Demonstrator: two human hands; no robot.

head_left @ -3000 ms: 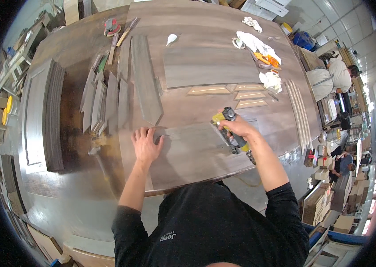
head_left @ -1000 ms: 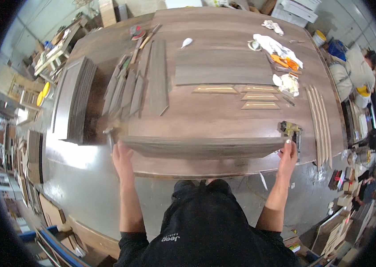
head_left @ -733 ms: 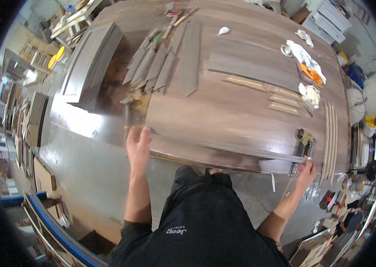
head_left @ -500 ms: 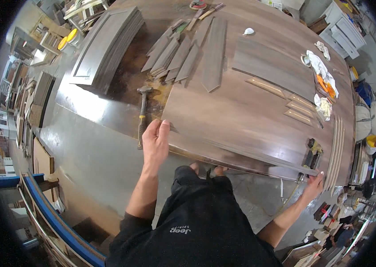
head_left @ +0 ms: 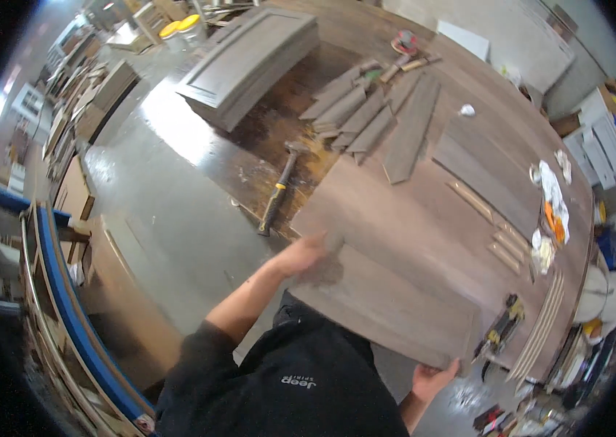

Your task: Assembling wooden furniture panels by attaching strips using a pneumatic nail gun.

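A person leans over a large brown counter, gripping one long grey-brown panel at both ends. The panel lies flat along the near edge of the counter, its long axis running from ten o'clock down to four o'clock. The left hand clasps the ten o'clock end, fingers curled over the top face. The right hand grips the four o'clock corner from below, fingers wrapped under the edge.

At eleven o'clock from the left hand, just beside it, lies one hammer, head pointing away at one o'clock. Farther off, at twelve o'clock, is a fan of about eight short planks. A stack of cabinet doors sits at eleven o'clock, well apart. One nail gun rests just right of the panel.
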